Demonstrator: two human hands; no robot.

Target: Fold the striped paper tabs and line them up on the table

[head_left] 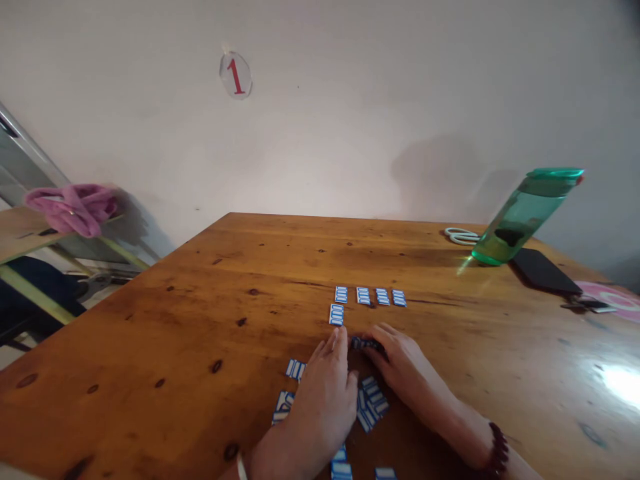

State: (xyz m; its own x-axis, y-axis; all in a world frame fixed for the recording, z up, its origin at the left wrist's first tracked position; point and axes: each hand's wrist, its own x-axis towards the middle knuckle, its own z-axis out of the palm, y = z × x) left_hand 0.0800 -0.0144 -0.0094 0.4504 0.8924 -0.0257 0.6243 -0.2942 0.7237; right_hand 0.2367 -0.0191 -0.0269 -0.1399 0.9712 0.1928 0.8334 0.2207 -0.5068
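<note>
My right hand (400, 357) has its fingers curled round a small dark stack of blue-and-white cards (358, 343), seen edge-on. Beside it, my left hand (327, 393) lies low over the table with fingers stretched forward and nothing visible in them. Its fingertips are just below a blue-and-white card (337, 315), at the near end of a short column. Beyond that, a row of similar cards (363, 296) runs to the right. Loose cards (371, 403) overlap between my wrists. Others (296, 369) lie left of my left hand, partly hidden by it.
On the wooden table (165, 320), a tilted-looking green bottle (525, 217) stands at the back right near a white cable (461, 236). A black flat device (545, 270) and a pink round mat (610, 300) lie farther right. Pink cloth (75, 208) rests on another table at left.
</note>
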